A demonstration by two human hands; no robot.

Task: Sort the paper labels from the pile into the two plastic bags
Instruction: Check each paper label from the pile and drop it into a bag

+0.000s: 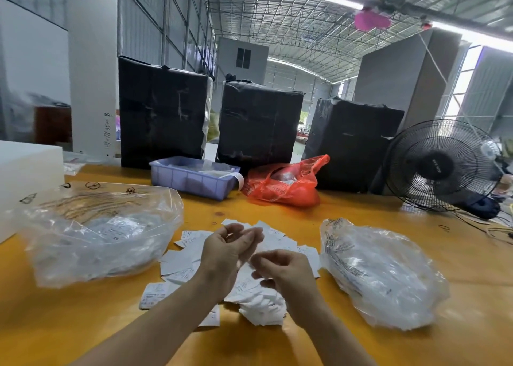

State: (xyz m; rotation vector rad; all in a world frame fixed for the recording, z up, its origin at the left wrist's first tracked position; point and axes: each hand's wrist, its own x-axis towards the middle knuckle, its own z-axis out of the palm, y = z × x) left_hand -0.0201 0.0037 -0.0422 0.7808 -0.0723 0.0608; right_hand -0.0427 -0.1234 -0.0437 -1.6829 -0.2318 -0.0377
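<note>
A pile of small white paper labels lies spread on the yellow-orange wooden counter, near the middle of its near edge. Both hands hover over the pile. The left hand has its fingers curled upward above the far part of the pile; motion blur hides whether they pinch a label, so I cannot tell its state. The right hand, just beside it and nearer the near edge, has its fingers curled too, and blur likewise hides whether it holds anything.

A large clear plastic bag with white labels inside sits toward the counter's left edge, its mouth open. A second clear plastic bag, also holding white labels, lies toward the right edge. The pile sits between the two bags.

Toward the far edge stand a lilac plastic tray, a red plastic carrier bag just beside it, three black-wrapped boxes behind them, and a black electric fan at the far right corner.
</note>
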